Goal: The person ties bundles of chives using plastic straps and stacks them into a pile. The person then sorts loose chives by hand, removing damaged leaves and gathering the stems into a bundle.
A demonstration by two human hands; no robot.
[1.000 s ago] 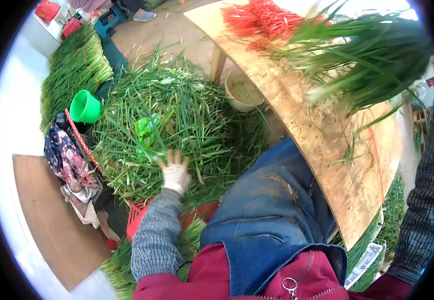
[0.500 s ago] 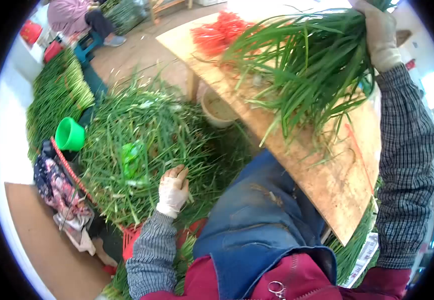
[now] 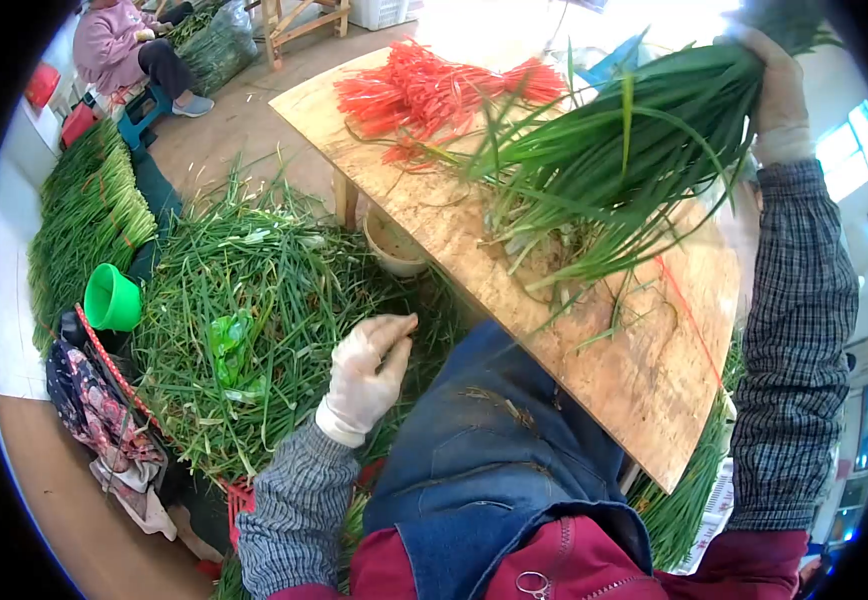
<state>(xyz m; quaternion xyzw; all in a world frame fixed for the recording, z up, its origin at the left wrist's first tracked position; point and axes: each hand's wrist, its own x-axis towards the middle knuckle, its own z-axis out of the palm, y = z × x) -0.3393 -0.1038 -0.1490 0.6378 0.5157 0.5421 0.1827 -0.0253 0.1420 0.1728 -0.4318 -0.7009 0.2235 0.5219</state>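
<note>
My right hand (image 3: 776, 95), in a pale glove, is wrapped round a thick bunch of long green leafy stalks (image 3: 644, 130), raised over the right part of the wooden table (image 3: 604, 370). The leaves hang down to the left, and some ends touch the wood. In a white glove, my left hand (image 3: 366, 370) is off the table's left edge, beside a big heap of loose green leaves (image 3: 284, 260); its thumb and fingers are apart with nothing between them. Red plastic strips (image 3: 414, 95) lie at the table's far side.
A bucket (image 3: 394, 245) stands below the table edge. Left of the heap are a green pail (image 3: 112, 298), a flowered cloth (image 3: 104, 400) and stacked tied bundles (image 3: 89, 225). A person (image 3: 119, 45) sits on a blue stool (image 3: 142, 120) at the far left.
The right hand has lifted the green bunch higher and away from me. My left hand has risen off the heap and moved toward the table. The view has turned to the right.
</note>
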